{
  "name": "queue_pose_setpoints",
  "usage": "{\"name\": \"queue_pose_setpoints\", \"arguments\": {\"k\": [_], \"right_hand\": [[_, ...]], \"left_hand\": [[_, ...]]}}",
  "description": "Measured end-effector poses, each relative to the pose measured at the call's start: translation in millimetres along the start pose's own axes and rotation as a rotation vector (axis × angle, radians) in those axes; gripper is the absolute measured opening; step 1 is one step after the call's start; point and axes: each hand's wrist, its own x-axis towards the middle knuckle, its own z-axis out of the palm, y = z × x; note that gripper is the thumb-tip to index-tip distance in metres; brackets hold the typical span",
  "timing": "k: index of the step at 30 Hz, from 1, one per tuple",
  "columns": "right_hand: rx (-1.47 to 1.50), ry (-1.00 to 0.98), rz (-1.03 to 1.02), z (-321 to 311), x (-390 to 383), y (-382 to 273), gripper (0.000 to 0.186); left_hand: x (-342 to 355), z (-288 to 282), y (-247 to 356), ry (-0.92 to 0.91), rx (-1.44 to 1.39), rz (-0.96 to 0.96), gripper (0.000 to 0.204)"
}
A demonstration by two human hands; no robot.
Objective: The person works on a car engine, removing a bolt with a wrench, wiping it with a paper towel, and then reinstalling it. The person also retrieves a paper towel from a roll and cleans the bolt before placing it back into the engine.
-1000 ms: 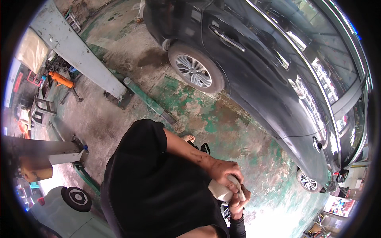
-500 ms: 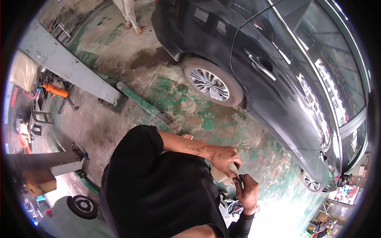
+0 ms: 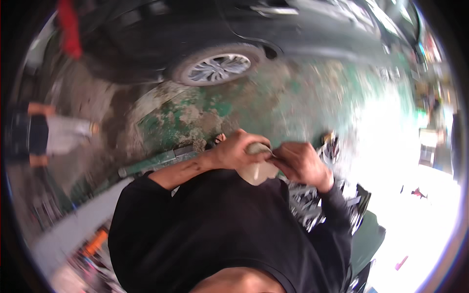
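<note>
Head: left hand (image 3: 233, 151) clasps a pale object (image 3: 257, 173); right hand (image 3: 301, 162) pinches its edge.

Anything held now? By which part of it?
A pale beige, rounded object of unclear material: the left hand grips its upper part. The right hand is at its upper right edge; pinch or touch, unclear.

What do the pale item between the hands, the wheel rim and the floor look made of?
Pale item: possibly plastic or paper; cream, smooth-looking, with one small bright highlight. Blur leaves it open.
Wheel rim: likely metal alloy; bright silver-grey spokes.
Floor: probably concrete with worn green paint; patchy green breaks up over bare grey-brown areas.
</note>
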Motion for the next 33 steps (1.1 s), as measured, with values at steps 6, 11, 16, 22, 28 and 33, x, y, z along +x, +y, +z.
{"name": "queue_pose_setpoints", "arguments": {"k": [6, 11, 16, 22, 28, 33], "right_hand": [[-0.090, 0.263, -0.009, -5.5, -37.2, 27.3, 0.022], [-0.313, 0.330, 0.093, -32.8, -75.2, 49.3, 0.023], [-0.282, 0.502, 0.265, -62.5, -121.6, 89.1, 0.023], [0.017, 0.698, 0.416, -123.3, -203.2, 143.0, 0.019], [-0.031, 0.675, 0.441, -171.9, -271.1, 171.4, 0.024], [-0.187, 0.593, 0.438, -192.0, -307.7, 191.9, 0.025]], "left_hand": [[58.2, 13.2, 9.5, -0.256, -0.114, -0.173, 0.027], [123.5, 45.4, 9.6, -0.296, -0.085, -0.238, 0.026], [193.1, 86.9, 11.0, -0.302, -0.102, -0.221, 0.026], [294.8, 155.7, 32.3, -0.436, -0.032, -0.154, 0.036], [356.8, 226.3, 47.6, -0.515, 0.120, -0.083, 0.041], [391.0, 260.4, 51.2, -0.587, 0.112, -0.088, 0.039]]}}
